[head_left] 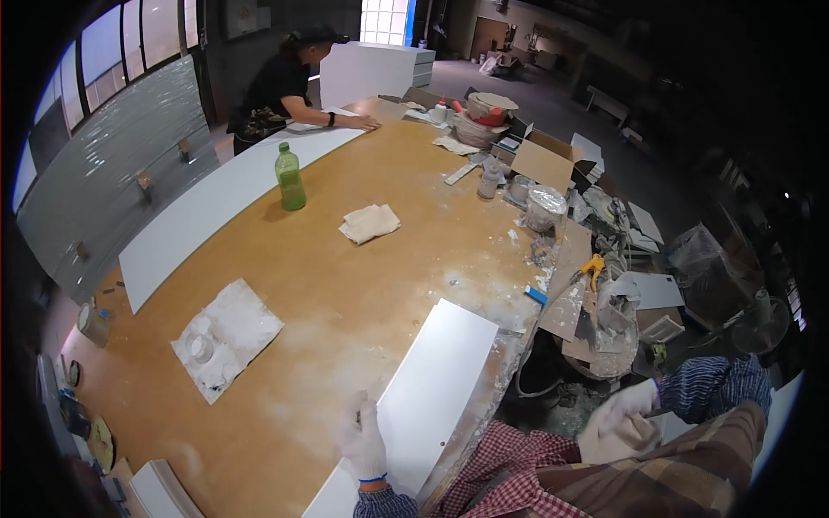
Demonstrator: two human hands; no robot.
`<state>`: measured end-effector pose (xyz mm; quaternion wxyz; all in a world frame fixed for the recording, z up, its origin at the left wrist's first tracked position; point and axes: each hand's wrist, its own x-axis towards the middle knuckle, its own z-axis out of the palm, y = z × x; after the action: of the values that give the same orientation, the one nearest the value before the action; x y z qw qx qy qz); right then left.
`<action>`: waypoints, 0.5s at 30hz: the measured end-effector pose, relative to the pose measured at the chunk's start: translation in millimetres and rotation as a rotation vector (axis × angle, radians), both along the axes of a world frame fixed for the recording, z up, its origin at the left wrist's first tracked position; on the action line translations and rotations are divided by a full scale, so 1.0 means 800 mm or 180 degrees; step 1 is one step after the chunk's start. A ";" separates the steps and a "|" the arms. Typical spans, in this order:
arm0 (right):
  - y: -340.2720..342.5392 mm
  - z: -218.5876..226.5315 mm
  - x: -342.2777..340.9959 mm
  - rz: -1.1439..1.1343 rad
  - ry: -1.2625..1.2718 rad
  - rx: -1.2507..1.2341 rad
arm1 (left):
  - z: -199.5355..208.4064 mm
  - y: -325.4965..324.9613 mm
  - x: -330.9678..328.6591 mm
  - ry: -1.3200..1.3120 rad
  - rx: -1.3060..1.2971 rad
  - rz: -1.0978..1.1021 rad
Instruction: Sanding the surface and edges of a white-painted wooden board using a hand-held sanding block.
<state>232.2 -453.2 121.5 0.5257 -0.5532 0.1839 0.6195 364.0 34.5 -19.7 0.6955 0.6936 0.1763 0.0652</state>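
My left hand [363, 442], in a white glove, is at the long left edge of a white panel [443, 371], its fingers closed against that edge. The panel lies on the near right side of the brown table [319, 302]. A small dark hole shows in its face near my body. Off the table to the right, my right hand [629, 401], also gloved, is closed round a beige cloth [615, 438] beside my checked clothing. Part of that hand's fingers is hidden by the cloth.
Powdery paper [250, 332] with a small clear cup [200, 348], a folded cloth [370, 223] and a green bottle [292, 183] stand on the table. Across it, a co-worker [281, 91] leans over a long white board [207, 211]. Cluttered tubs, cartons and a yellow air gun [592, 268] line the right edge.
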 end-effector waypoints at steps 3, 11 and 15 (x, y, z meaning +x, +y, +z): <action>-0.002 -0.022 0.013 0.1360 -0.0030 0.0194 | -0.007 -0.004 -0.001 -0.0102 -0.0010 -0.0115; -0.008 -0.008 0.032 0.0864 0.0387 -0.0439 | -0.002 -0.003 -0.003 -0.0234 -0.0019 0.0052; -0.010 0.009 0.042 0.0553 0.0551 -0.0721 | 0.000 -0.001 -0.001 -0.0147 -0.0079 0.0033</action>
<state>265.5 -460.9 129.1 0.3867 -0.5672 0.2487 0.6832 363.3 33.7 -19.6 0.7076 0.6823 0.1645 0.0826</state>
